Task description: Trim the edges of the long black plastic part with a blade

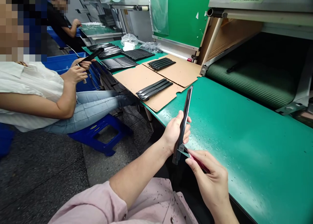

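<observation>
In the head view, the left hand [176, 132] has its fingers clamped around a slim black plastic strip [184, 126], held upright above the green table [244, 158]. The right hand [207, 178] has its fingers pinched on a red-handled tool [199, 162] at the strip's lower end. Farther along, black strips [154, 90] lie on cardboard sheets [132, 82], and a seated co-worker's hands [74, 74] hold another strip.
</observation>
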A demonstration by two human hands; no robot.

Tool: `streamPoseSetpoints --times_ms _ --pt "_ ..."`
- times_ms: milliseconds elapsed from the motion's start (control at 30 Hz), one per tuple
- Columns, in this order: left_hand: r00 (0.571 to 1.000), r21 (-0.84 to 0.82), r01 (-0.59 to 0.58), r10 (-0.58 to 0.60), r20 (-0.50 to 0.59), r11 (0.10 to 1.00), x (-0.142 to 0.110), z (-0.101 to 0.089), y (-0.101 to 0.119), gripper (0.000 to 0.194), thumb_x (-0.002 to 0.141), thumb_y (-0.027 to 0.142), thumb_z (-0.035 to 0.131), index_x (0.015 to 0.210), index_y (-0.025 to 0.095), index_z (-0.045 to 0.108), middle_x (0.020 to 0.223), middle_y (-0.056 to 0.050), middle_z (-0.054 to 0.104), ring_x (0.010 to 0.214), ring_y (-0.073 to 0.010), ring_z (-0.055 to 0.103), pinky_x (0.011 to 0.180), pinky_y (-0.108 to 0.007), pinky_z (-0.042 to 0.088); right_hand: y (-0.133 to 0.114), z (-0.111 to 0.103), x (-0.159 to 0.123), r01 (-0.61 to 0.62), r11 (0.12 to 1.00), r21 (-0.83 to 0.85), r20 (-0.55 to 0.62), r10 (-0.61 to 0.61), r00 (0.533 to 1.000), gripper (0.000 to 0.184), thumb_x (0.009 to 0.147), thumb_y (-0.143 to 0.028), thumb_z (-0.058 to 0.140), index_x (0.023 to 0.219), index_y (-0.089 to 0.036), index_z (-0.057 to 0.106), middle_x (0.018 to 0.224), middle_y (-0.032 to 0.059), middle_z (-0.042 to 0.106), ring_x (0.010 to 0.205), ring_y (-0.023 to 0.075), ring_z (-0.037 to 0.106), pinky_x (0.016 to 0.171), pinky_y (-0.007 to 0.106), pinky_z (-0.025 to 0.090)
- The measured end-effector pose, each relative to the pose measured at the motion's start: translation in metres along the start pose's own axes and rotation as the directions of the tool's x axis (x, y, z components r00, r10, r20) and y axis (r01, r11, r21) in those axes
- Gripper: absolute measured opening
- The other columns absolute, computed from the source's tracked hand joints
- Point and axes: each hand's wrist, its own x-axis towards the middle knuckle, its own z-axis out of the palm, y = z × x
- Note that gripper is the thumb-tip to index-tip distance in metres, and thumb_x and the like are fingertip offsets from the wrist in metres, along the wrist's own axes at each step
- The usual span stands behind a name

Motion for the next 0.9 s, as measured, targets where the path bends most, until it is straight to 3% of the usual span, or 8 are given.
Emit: streamPoseSetpoints --times_ms 200,267,367,433,500,600,800,900 --pt "0.996 -0.031 0.084 -0.083 0.039 0.996 -0.005 0.004 -0.001 0.045 0.093 0.062 0.042 0.076 0.02 0.047 0.038 0.011 0.026 0.028 -0.0059 0.02 0.028 -0.015 0.027 0.0 0.009 -0.003 0.082 0.992 -0.096 -0.156 -0.097 0.983 0.018 0.088 -0.023 0.074 0.105 -0.027 0.074 0.09 0.0019 0.069 0.077 0.018 0.064 0.067 0.03 0.052" --pt "0.994 -0.056 0.104 -0.103 0.033 0.993 -0.007 0.006 -0.003 0.045 0.096 0.059 0.037 0.074 0.02 0.045 0.038 0.01 0.027 0.028 -0.0062 0.019 0.027 -0.016 0.026 0.002 0.01 0.002 0.067 0.981 -0.184 -0.338 -0.128 0.933 0.016 0.087 -0.025 0.075 0.103 -0.024 0.075 0.092 0.0042 0.07 0.08 0.0199 0.064 0.072 0.032 0.052" --pt "0.999 -0.075 0.049 -0.047 0.027 0.996 -0.01 0.01 -0.006 0.042 0.094 0.058 0.044 0.073 0.021 0.044 0.038 0.011 0.027 0.028 -0.0064 0.02 0.028 -0.017 0.026 0.006 0.01 0.011 -0.114 0.987 -0.112 -0.535 0.037 0.844 0.022 0.088 -0.037 0.072 0.102 -0.02 0.074 0.094 0.0076 0.071 0.082 0.0228 0.064 0.074 0.034 0.051" --pt "0.998 -0.067 -0.066 0.065 -0.005 0.996 -0.011 0.012 -0.007 0.037 0.088 0.05 0.059 0.073 0.021 0.041 0.039 0.012 0.026 0.029 -0.0057 0.022 0.031 -0.017 0.027 0.004 0.011 0.016 -0.194 0.981 0.003 -0.371 0.181 0.911 0.029 0.091 -0.046 0.065 0.096 -0.019 0.073 0.086 0.0057 0.069 0.075 0.0212 0.062 0.066 0.031 0.048" --pt "0.975 -0.037 -0.212 0.209 -0.074 0.977 -0.011 0.013 -0.007 0.035 0.083 0.037 0.068 0.071 0.021 0.039 0.04 0.013 0.027 0.031 -0.0048 0.023 0.035 -0.017 0.03 0.0 0.012 0.018 -0.226 0.973 0.054 -0.067 0.229 0.971 0.037 0.093 -0.052 0.059 0.08 -0.019 0.068 0.069 0.0008 0.059 0.062 0.0166 0.052 0.055 0.027 0.04" --pt "0.919 -0.004 -0.372 0.368 -0.14 0.928 -0.011 0.013 -0.005 0.028 0.085 0.028 0.063 0.07 0.02 0.041 0.043 0.012 0.032 0.037 -0.0055 0.032 0.05 -0.019 0.043 -0.004 0.009 0.024 -0.279 0.958 0.073 0.141 0.267 0.953 0.044 0.089 -0.056 0.063 0.066 -0.019 0.055 0.058 -0.0046 0.041 0.054 0.012 0.034 0.049 0.026 0.027" --pt "0.935 0.131 -0.343 0.351 -0.045 0.93 -0.02 0.004 -0.002 0.017 0.081 0.025 0.07 0.074 0.017 0.056 0.073 -0.001 0.064 0.081 -0.0165 0.066 0.084 -0.031 0.052 0.012 -0.026 0.052 -0.247 0.947 -0.207 -0.143 0.221 0.965 0.047 0.085 -0.066 0.061 0.092 -0.02 0.07 0.063 -0.0028 0.05 0.052 0.014 0.043 0.049 0.026 0.034" --pt "0.866 0.192 -0.444 0.474 -0.16 0.875 -0.02 0.0 -0.004 0.018 0.079 0.027 0.074 0.078 0.018 0.059 0.081 -0.002 0.068 0.088 -0.02 0.068 0.089 -0.037 0.053 0.012 -0.028 0.051 -0.204 0.922 -0.331 -0.297 0.103 0.949 0.049 0.096 -0.061 0.047 0.118 -0.022 0.068 0.083 0.0029 0.062 0.066 0.0176 0.057 0.058 0.028 0.043"
